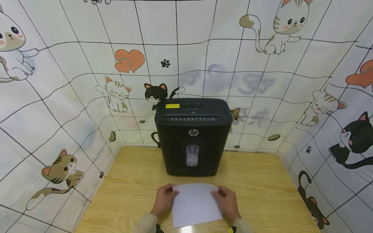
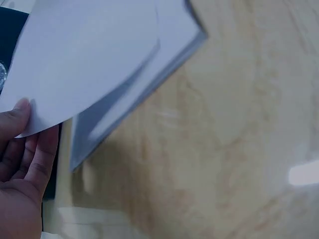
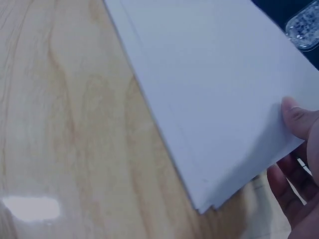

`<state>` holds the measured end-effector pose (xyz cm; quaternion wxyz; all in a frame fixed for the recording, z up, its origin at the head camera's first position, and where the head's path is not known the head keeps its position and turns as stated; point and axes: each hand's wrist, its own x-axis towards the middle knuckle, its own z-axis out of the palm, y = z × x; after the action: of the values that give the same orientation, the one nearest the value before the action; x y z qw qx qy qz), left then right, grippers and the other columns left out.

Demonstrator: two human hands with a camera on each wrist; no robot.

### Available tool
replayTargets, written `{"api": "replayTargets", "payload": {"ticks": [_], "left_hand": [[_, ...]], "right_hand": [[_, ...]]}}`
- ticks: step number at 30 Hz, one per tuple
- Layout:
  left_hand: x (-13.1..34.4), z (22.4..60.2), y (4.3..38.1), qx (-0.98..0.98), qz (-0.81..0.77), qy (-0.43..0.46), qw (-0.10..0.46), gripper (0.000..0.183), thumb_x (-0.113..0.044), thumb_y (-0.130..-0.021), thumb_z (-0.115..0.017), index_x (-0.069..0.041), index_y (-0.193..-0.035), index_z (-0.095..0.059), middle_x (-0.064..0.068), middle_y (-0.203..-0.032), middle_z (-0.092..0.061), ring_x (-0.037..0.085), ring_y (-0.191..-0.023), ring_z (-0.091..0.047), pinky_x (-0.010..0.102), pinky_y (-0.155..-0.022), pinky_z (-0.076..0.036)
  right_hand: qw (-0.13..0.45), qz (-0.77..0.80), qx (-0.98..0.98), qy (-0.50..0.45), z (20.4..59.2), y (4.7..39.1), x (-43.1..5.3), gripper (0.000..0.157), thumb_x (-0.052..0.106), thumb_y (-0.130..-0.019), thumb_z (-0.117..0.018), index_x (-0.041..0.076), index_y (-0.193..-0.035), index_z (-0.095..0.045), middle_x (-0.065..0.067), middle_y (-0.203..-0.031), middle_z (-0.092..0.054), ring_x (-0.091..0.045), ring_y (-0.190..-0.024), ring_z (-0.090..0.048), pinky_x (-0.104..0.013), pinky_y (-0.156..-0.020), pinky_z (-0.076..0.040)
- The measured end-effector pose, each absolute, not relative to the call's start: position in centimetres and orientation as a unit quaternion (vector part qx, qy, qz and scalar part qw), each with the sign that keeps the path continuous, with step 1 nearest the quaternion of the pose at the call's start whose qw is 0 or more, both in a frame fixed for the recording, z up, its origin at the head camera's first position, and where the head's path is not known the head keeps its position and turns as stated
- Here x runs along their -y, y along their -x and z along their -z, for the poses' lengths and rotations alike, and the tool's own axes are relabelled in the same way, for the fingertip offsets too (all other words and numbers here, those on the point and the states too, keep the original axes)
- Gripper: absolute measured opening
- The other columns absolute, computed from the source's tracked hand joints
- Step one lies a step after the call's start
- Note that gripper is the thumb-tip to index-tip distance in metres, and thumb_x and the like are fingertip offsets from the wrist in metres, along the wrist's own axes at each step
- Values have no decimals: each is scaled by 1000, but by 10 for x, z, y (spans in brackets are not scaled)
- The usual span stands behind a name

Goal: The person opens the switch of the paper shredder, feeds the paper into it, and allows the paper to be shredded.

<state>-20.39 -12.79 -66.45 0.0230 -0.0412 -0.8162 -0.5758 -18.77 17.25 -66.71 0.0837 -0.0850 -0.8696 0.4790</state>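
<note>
White sheets of paper (image 1: 195, 205) lie in front of me near the table's front edge, in a loose stack. My left hand (image 1: 163, 200) pinches the left edge of the top sheet between thumb and fingers. In the left wrist view that sheet (image 2: 84, 59) bows up, apart from the paper beneath it. At the opposite edge, my right hand (image 1: 226, 202) holds the paper with the thumb on top and the fingers below. The right wrist view shows slightly uneven edges of the stacked sheets (image 3: 199, 124).
A black HP paper shredder (image 1: 177, 145) stands upright just beyond the paper, its feed slot on top and shreds visible through its window (image 1: 192, 156). The wooden table (image 1: 259, 187) is bordered at the back and sides by a cat-patterned cloth (image 1: 192, 55).
</note>
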Motion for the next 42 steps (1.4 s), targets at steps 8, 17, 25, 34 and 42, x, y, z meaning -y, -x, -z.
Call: {"api": "replayTargets", "payload": {"ticks": [8, 17, 25, 34, 42], "left_hand": [[131, 640, 208, 830, 554, 51, 28, 6, -11, -91, -77, -6, -92, -73, 5, -85, -67, 8, -78, -56, 19, -66, -48], [138, 604, 220, 833, 547, 56, 65, 8, -13, -88, -80, -9, -86, -73, 4, -83, -63, 10, -79, -58, 20, -67, -49], [140, 579, 225, 832, 548, 52, 67, 15, -21, -89, -80, -11, -84, -70, 1, -81, -62, 12, -77, -54, 21, -62, -45], [143, 558, 231, 822, 559, 60, 90, 23, -24, -90, -80, -11, -78, -66, 0, -79, -62, 9, -76, -55, 22, -65, -45], [141, 521, 241, 816, 557, 83, 129, 20, -24, -90, -81, -12, -79, -68, 0, -79, -66, 11, -80, -64, 22, -69, -52]], "right_hand": [[62, -504, 859, 64, 646, 191, -177, 11, 26, -85, -84, 16, -91, -81, 1, -84, -76, -8, -75, -62, -23, -64, -50], [30, -513, 857, 39, 617, 201, -180, 7, 25, -86, -83, 19, -89, -81, 4, -81, -72, -10, -74, -56, -22, -63, -46], [54, -519, 852, 35, 591, 206, -177, 8, 24, -87, -83, 17, -90, -81, 1, -78, -69, -11, -73, -53, -22, -61, -42], [39, -524, 850, 49, 563, 211, -174, 11, 23, -90, -80, 16, -97, -82, -1, -82, -68, -18, -80, -53, -25, -64, -42], [56, -507, 860, 11, 527, 220, -180, 16, 33, -90, -80, 17, -94, -81, 1, -77, -64, -16, -75, -51, -27, -64, -41]]}}
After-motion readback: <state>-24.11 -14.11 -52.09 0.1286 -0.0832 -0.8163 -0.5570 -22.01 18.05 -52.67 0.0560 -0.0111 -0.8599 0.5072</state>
